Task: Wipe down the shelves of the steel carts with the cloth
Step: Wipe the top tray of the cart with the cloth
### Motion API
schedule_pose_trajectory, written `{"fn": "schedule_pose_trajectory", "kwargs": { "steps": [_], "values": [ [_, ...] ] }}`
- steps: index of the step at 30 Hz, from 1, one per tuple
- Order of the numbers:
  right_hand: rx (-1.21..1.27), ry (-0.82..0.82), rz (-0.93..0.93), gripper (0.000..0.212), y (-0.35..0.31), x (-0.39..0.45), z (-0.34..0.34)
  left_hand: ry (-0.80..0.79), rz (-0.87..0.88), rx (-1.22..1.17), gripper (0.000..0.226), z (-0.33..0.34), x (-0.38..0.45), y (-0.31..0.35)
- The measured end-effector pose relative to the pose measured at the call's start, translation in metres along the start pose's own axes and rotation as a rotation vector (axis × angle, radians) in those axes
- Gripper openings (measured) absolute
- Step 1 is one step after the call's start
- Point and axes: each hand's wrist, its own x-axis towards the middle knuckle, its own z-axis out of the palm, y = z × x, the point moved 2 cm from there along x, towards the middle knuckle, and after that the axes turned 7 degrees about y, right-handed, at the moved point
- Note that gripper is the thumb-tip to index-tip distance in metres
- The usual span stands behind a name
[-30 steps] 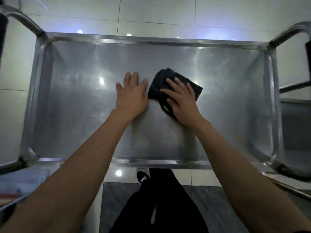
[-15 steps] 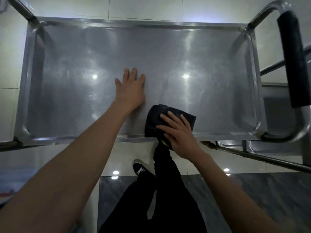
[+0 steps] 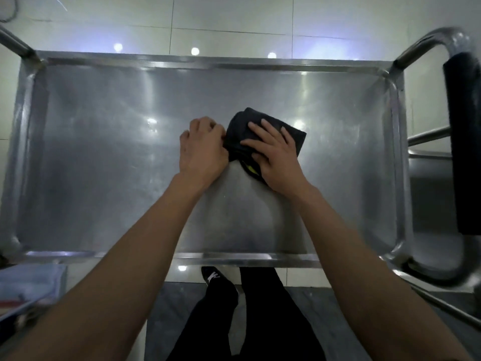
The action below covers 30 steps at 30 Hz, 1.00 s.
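the cart (image 3: 78,157) is filling most of the head view, its top shelf (image 3: 109,178) a shallow steel tray with a raised rim, ceiling lights glinting off it. a curved tube handle with a black grip (image 3: 462,142) is standing at the shelf's right end. past that end a second cart (image 3: 429,194) is showing only a strip of its steel shelf. beyond the shelf's far rim pale floor tiles (image 3: 229,19) are running. just off the shelf's near left corner something blue and flat (image 3: 28,285) is lying, too blurred to name. below the shelf's near rim the person's legs in dark trousers (image 3: 260,321) are standing, with a black shoe (image 3: 213,276) carrying a white mark that cannot be read.

the cloth (image 3: 242,131), dark and bunched, is lying near the middle of the shelf, a little toward its right end. a yellow-green tag is peeking from the cloth's near edge; no writing on it can be made out. the right hand (image 3: 276,155) is lying flat on top of the cloth, fingers spread apart and pressing it down onto the steel. the left hand (image 3: 203,149) is sitting just left of the cloth, touching its left edge, fingers curled in; whether they are pinching the fabric cannot be told.
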Motion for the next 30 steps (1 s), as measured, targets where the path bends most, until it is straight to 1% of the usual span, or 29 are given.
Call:
{"fn": "schedule_pose_trajectory", "kwargs": {
  "steps": [3, 6, 10, 14, 17, 20, 25, 28, 30],
  "values": [
    [-0.025, 0.019, 0.007, 0.037, 0.024, 0.041, -0.010, -0.004, 0.043, -0.033, 0.034, 0.004, 0.022, 0.014],
    [-0.052, 0.030, 0.028, 0.039, 0.045, 0.080, -0.020, -0.053, 0.028, -0.031, 0.039, 0.006, 0.033, 0.017],
    [-0.104, 0.022, 0.000, 0.042, 0.063, 0.119, -0.028, -0.042, 0.007, -0.051, 0.030, 0.011, 0.029, 0.017],
    [-0.122, 0.004, -0.020, 0.043, 0.063, 0.115, -0.027, -0.047, 0.006, -0.042, 0.028, 0.011, 0.028, 0.017],
    [-0.105, -0.005, 0.002, 0.042, 0.054, 0.083, -0.029, -0.064, 0.024, -0.046, 0.029, 0.011, 0.028, 0.015],
    [-0.064, -0.001, 0.021, 0.042, 0.039, 0.023, -0.030, -0.064, 0.043, -0.036, 0.030, 0.010, 0.028, 0.014],
    [-0.018, 0.009, 0.034, 0.041, 0.009, -0.086, -0.021, -0.119, 0.101, 0.123, 0.034, 0.011, 0.013, 0.029],
    [-0.018, 0.006, 0.025, 0.041, -0.006, -0.138, -0.013, -0.139, 0.170, 0.063, 0.032, 0.013, -0.016, 0.049],
    [-0.023, -0.012, 0.025, 0.042, -0.012, -0.164, -0.013, -0.180, 0.197, 0.033, 0.032, 0.016, -0.037, 0.059]
  ]
}}
